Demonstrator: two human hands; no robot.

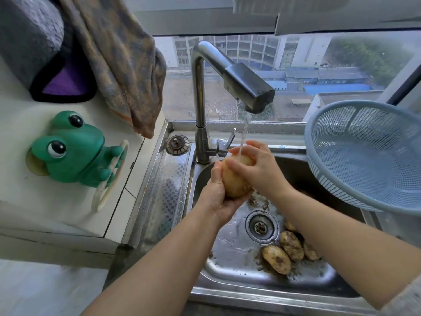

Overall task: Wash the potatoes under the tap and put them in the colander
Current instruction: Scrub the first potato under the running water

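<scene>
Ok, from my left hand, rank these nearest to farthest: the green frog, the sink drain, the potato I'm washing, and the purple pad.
1. The potato, held in the left hand itself.
2. The sink drain, just below and to the right.
3. The green frog, far left.
4. The purple pad, upper left, above the frog.

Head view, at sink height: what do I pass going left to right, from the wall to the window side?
green frog holder → sink strainer plug → tap column → potato under the running water → blue colander
</scene>
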